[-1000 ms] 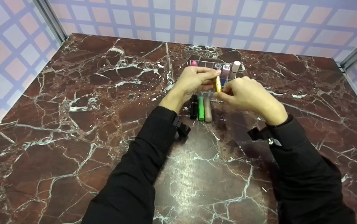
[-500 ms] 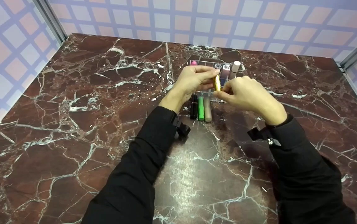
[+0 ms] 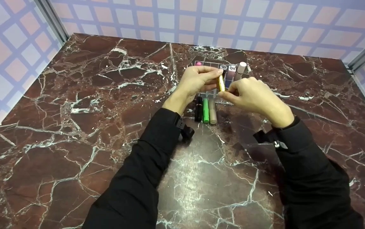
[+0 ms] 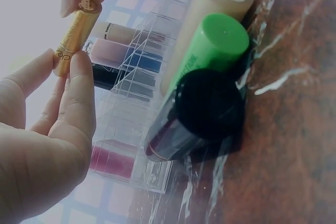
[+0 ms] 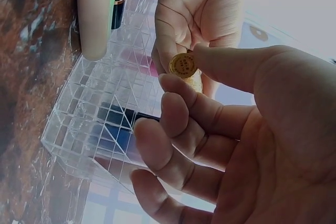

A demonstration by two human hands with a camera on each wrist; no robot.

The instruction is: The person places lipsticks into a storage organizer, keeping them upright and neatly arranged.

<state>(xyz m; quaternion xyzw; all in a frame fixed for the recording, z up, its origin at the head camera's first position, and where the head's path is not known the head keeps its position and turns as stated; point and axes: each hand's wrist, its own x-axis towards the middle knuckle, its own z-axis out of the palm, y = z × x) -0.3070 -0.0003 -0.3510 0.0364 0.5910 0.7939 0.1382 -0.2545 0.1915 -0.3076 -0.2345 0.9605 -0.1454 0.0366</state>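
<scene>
Between both hands is a small gold lipstick tube (image 3: 221,83), raised above the table and slightly tilted. My left hand (image 3: 196,81) pinches its upper part between thumb and fingers. At the lower end, my right hand (image 3: 254,95) pinches the tube with thumb and index finger, its other fingers loosely bent, as the right wrist view shows. That round gold end (image 5: 183,65) carries small lettering too fine to read. Behind the hands stands a clear divided organizer (image 5: 73,103), partly hidden by them in the head view.
The organizer holds a pink item (image 3: 198,64), a pale lilac tube (image 3: 231,72), a dark-capped one (image 3: 223,67) and a white-capped tube (image 3: 241,68). In front of it lie a black tube (image 3: 198,109), a green tube (image 3: 205,110) and a beige tube (image 3: 212,112) on the marbled table (image 3: 122,127).
The gold lipstick tube and the fingers of both hands have shifted very slightly left and away from me. Both hands keep their hold; the tubes on the table stay put.
</scene>
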